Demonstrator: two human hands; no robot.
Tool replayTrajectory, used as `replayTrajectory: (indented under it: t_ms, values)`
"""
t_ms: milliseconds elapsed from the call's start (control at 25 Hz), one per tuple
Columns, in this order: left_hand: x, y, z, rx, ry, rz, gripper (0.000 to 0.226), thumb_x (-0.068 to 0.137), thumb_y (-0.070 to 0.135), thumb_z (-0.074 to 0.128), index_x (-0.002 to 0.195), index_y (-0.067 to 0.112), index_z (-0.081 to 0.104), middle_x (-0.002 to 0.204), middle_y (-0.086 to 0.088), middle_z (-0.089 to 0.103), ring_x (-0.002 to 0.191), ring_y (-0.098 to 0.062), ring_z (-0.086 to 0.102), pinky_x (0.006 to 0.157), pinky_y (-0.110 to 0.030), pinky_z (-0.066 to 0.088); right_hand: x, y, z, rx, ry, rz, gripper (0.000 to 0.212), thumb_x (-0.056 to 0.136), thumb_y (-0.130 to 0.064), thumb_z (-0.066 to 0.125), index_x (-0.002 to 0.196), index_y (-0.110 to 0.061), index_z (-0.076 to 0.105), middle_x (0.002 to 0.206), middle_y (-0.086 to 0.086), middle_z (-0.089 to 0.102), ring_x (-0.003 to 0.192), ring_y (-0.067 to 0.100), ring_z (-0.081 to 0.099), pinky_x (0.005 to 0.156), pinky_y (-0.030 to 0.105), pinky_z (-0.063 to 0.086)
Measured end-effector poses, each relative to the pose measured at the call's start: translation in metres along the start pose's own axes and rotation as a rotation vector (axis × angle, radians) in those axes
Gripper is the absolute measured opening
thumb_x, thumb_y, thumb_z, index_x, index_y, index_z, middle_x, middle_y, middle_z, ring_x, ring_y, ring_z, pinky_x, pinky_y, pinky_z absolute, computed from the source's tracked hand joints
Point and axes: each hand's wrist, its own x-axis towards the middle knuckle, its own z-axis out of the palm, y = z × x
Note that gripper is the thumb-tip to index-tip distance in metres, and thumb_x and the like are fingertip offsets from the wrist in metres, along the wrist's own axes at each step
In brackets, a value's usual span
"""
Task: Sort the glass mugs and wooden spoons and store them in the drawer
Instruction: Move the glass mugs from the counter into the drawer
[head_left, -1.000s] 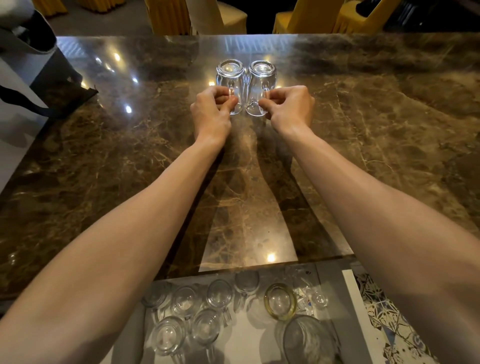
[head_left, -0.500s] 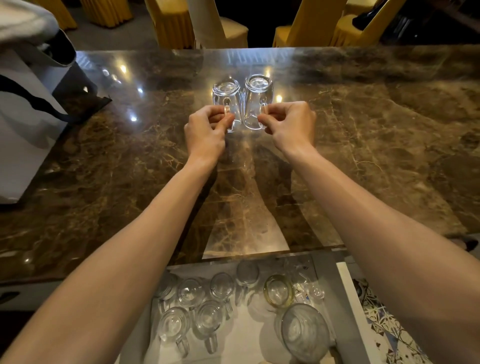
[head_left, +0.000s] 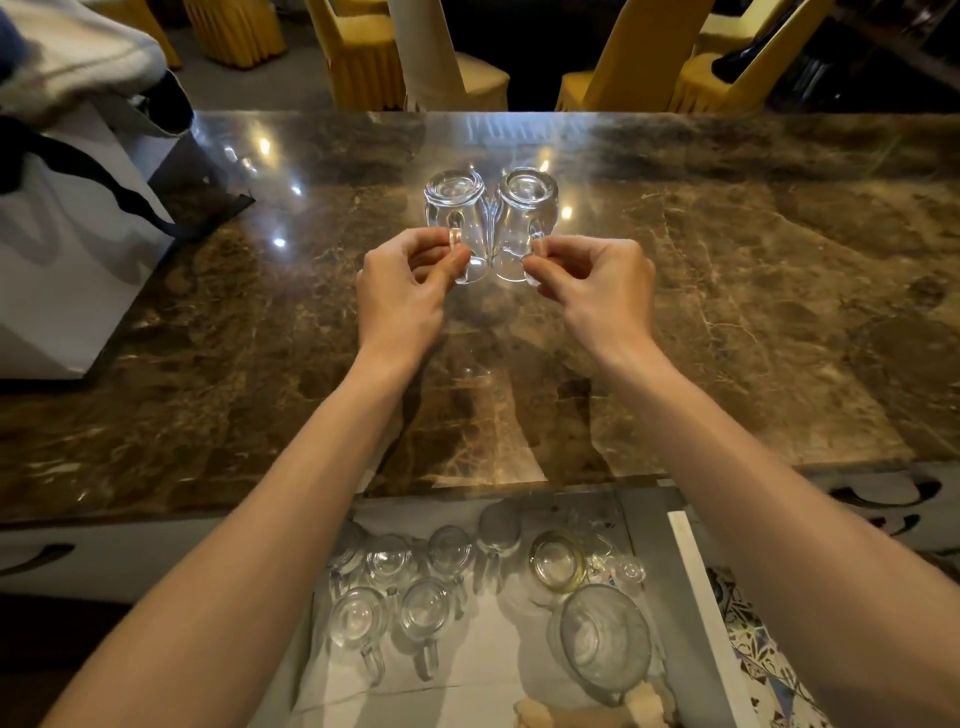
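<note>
Two clear glass mugs are held upside down, side by side, over the middle of the brown marble counter (head_left: 753, 322). My left hand (head_left: 405, 291) pinches the handle of the left mug (head_left: 453, 208). My right hand (head_left: 597, 286) pinches the handle of the right mug (head_left: 524, 208). Both mugs tilt slightly toward me and touch each other. Below the counter's near edge the open drawer (head_left: 652, 530) holds several upturned glass mugs (head_left: 389, 564) in rows. No wooden spoons are visible.
A white bag (head_left: 67, 260) with dark straps stands on the counter's left end. In the drawer's right part lie a yellowish glass bowl (head_left: 557, 561) and a large glass jug (head_left: 602, 639). Yellow-covered chairs (head_left: 363, 57) stand beyond the counter.
Both hands have drawn the two mugs toward me, away from the far part of the counter, with the mugs now tilted and lifted. The view has shifted so more of the drawer shows.
</note>
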Motion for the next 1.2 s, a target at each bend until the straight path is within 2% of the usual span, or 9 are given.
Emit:
replayTrajectory:
  t_ms: [160, 400, 680, 840, 1040, 1200]
  values:
    - [-0.024, 0.006, -0.018, 0.006, 0.007, -0.002, 0.023, 0.082, 0.016, 0.071, 0.104, 0.01, 0.067, 0.086, 0.004, 0.068, 0.075, -0.001, 0.065, 0.074, -0.016, 0.053, -0.024, -0.007, -0.002, 0.048, -0.03, 0.003, 0.022, 0.076, -0.017, 0.077, 0.097, -0.013, 0.074, 0.082, -0.005, 0.073, 0.076, 0.005, 0.07, 0.076, 0.033, 0.059]
    - [-0.051, 0.018, -0.037, 0.024, 0.02, 0.002, 0.02, 0.081, 0.018, 0.071, 0.101, 0.016, 0.068, 0.084, 0.009, 0.068, 0.073, 0.001, 0.065, 0.073, -0.015, 0.053, -0.055, -0.021, -0.009, 0.07, -0.058, -0.019, 0.021, 0.077, -0.016, 0.076, 0.097, -0.013, 0.074, 0.085, -0.003, 0.074, 0.079, 0.006, 0.07, 0.078, 0.033, 0.058]
    - [-0.083, 0.036, -0.06, 0.014, 0.011, 0.037, 0.021, 0.082, 0.018, 0.071, 0.103, 0.017, 0.067, 0.088, 0.008, 0.069, 0.079, -0.001, 0.066, 0.075, -0.014, 0.052, -0.084, -0.038, -0.025, 0.066, -0.078, -0.063, 0.026, 0.076, -0.016, 0.076, 0.101, -0.01, 0.074, 0.089, -0.004, 0.074, 0.079, 0.001, 0.07, 0.077, 0.022, 0.057]
    - [-0.112, 0.038, -0.06, -0.038, -0.01, -0.005, 0.02, 0.081, 0.014, 0.07, 0.1, 0.018, 0.067, 0.088, 0.007, 0.07, 0.081, -0.002, 0.066, 0.076, -0.014, 0.051, -0.111, -0.032, -0.035, 0.089, -0.094, -0.041, 0.026, 0.076, -0.015, 0.076, 0.102, -0.009, 0.073, 0.089, -0.006, 0.074, 0.081, -0.001, 0.069, 0.078, 0.02, 0.056]
    - [-0.133, 0.043, -0.062, -0.075, -0.012, 0.009, 0.019, 0.08, 0.016, 0.071, 0.097, 0.025, 0.067, 0.083, 0.014, 0.071, 0.081, -0.001, 0.066, 0.075, -0.013, 0.051, -0.133, -0.026, -0.047, 0.104, -0.087, -0.06, 0.027, 0.074, -0.016, 0.078, 0.101, -0.012, 0.073, 0.086, -0.013, 0.072, 0.081, -0.005, 0.068, 0.075, 0.013, 0.054]
    - [-0.157, 0.041, -0.067, -0.074, -0.018, -0.006, 0.021, 0.08, 0.017, 0.072, 0.097, 0.029, 0.067, 0.087, 0.017, 0.071, 0.084, -0.001, 0.066, 0.076, -0.012, 0.05, -0.156, -0.02, -0.047, 0.081, -0.106, -0.04, 0.026, 0.074, -0.017, 0.078, 0.1, -0.016, 0.073, 0.084, -0.017, 0.07, 0.079, -0.008, 0.067, 0.073, 0.009, 0.052]
